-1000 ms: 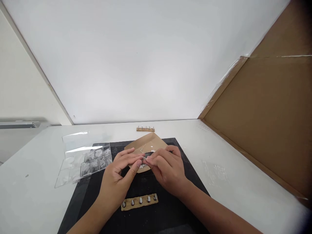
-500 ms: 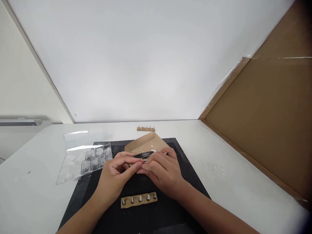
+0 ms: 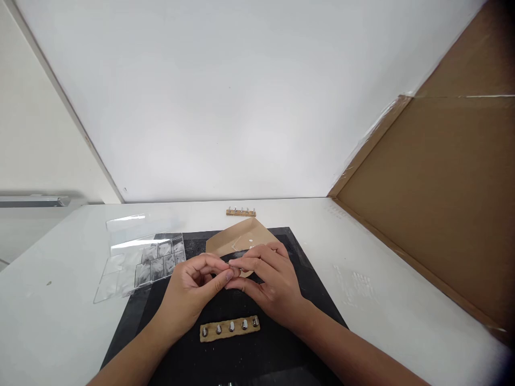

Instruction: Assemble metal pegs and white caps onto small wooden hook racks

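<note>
Over the black mat (image 3: 281, 354), my left hand (image 3: 195, 281) and my right hand (image 3: 271, 279) meet with their fingertips pinched together. Whatever sits between the fingers is too small and too covered to name. Just behind them lies an open brown paper piece (image 3: 229, 239) with white bits on it, partly hidden by my right hand. A dark curved band (image 3: 237, 254) shows behind the fingertips. Closer to me, a wooden strip (image 3: 230, 328) carries a row of several shiny metal pieces standing on it.
At the left, a clear plastic compartment box (image 3: 120, 273) with its lid raised holds small bags and overlaps the mat. A second strip with metal pieces (image 3: 240, 212) lies at the back of the white table (image 3: 350, 300). Cardboard (image 3: 434, 203) walls the right side.
My right fingers have shifted, with the index finger now straighter and its tip against my left fingertips. My left hand has hardly moved.
</note>
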`<state>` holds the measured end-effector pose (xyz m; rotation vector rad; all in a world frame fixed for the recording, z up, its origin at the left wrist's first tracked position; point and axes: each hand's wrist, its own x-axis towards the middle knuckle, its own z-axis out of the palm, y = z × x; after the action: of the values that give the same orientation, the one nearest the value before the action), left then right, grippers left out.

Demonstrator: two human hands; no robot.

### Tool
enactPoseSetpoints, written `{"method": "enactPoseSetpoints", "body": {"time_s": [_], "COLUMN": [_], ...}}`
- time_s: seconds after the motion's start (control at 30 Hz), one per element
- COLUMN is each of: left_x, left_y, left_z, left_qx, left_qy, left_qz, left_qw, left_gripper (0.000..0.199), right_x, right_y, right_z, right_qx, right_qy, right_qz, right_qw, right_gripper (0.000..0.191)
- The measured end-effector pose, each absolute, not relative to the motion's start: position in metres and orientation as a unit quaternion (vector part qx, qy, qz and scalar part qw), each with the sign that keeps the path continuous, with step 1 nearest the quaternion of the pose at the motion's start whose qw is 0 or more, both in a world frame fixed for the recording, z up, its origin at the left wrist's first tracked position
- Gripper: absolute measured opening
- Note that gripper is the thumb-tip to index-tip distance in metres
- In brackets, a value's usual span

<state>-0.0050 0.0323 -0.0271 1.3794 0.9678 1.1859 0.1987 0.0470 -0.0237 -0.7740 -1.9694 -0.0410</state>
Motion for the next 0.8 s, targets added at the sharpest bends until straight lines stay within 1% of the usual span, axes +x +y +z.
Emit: {"method": "enactPoseSetpoints", "body": {"time_s": [0.07, 0.13, 0.2, 0.27, 0.33, 0.4, 0.5, 0.67, 0.8], "left_x": [-0.007, -0.012, -0.018, -0.025, -0.029, -0.030, -0.028, -0.025, -0.025], "left_y": [0.032, 0.033, 0.035, 0.037, 0.039, 0.040, 0.041, 0.040, 0.039], "left_z": [-0.028, -0.029, -0.029, -0.028, -0.026, -0.024, -0.023, -0.023, -0.023], "left_qx": [0.591, 0.620, 0.657, 0.692, 0.713, 0.704, 0.679, 0.674, 0.673], "left_qy": [0.408, 0.422, 0.449, 0.476, 0.484, 0.499, 0.523, 0.528, 0.528], "left_qz": [0.488, 0.486, 0.487, 0.488, 0.490, 0.501, 0.515, 0.517, 0.517], "left_qw": [0.495, 0.448, 0.360, 0.240, 0.127, 0.057, 0.027, 0.035, 0.035], "left_gripper": [0.019, 0.019, 0.019, 0.015, 0.014, 0.015, 0.019, 0.023, 0.022], "right_x": [0.199, 0.198, 0.196, 0.191, 0.184, 0.177, 0.168, 0.162, 0.160], "right_y": [0.046, 0.044, 0.039, 0.031, 0.020, 0.010, 0.000, -0.002, -0.001], "right_z": [-0.023, -0.023, -0.022, -0.022, -0.024, -0.026, -0.031, -0.041, -0.045], "right_qx": [-0.320, -0.333, -0.353, -0.371, -0.383, -0.383, -0.367, -0.362, -0.366], "right_qy": [-0.805, -0.795, -0.784, -0.779, -0.783, -0.798, -0.823, -0.841, -0.847], "right_qz": [-0.001, 0.035, 0.091, 0.143, 0.172, 0.180, 0.175, 0.147, 0.133], "right_qw": [0.499, 0.506, 0.503, 0.485, 0.459, 0.429, 0.397, 0.374, 0.362], "right_gripper": [0.019, 0.020, 0.022, 0.026, 0.030, 0.032, 0.032, 0.032, 0.031]}}
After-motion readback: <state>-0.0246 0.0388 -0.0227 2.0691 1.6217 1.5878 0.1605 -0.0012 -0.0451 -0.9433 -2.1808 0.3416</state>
